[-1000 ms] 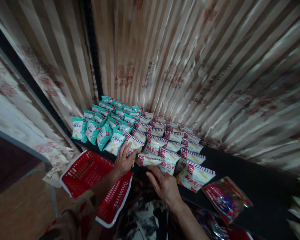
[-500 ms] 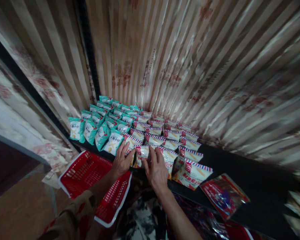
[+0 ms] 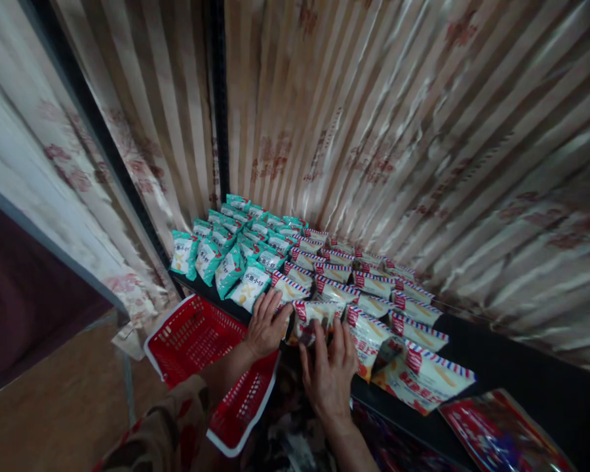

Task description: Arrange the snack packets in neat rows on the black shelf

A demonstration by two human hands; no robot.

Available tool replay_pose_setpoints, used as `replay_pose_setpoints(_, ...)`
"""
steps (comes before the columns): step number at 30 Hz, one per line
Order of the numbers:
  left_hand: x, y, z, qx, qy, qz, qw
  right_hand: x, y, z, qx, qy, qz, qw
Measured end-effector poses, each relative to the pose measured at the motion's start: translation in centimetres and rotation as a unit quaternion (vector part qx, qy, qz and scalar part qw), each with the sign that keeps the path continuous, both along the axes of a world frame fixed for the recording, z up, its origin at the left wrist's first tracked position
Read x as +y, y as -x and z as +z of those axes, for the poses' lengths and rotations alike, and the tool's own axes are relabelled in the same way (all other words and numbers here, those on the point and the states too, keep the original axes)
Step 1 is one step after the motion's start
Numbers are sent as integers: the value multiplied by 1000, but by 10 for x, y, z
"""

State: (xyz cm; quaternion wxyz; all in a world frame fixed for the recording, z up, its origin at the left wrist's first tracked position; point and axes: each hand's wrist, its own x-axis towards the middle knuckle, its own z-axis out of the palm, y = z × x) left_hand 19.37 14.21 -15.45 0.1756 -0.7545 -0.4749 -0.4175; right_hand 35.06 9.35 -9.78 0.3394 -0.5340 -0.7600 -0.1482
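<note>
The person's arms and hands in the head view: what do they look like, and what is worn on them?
The left hand and right hand are ungloved; no ring or watch can be made out. A loose beige fabric sleeve with red and dark patches covers part of the left arm. The visible right forearm is bare.

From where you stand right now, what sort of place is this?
Probably a small shop or stockroom: a black shelf bears rows of teal snack bags and striped-top snack bags, with a red plastic basket below its front edge.
</note>
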Motion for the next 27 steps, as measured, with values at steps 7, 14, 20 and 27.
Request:
replay_pose_setpoints(7, -16, 24, 6, -146, 27, 79, 986, -13, 35, 9, 5, 42, 173, 984)
replay_pose_setpoints(14, -16, 102, -4, -299, 44, 213, 929, 16, 84, 12, 28, 117, 272, 955)
replay_pose_setpoints(20, -20, 135, -22, -290, 71, 199, 933, 58, 115, 32, 93, 132, 248, 955)
replay_pose_setpoints(27, -21, 125, -22, -254, 153, 144, 944, 96, 144, 52, 31, 178, 224, 958)
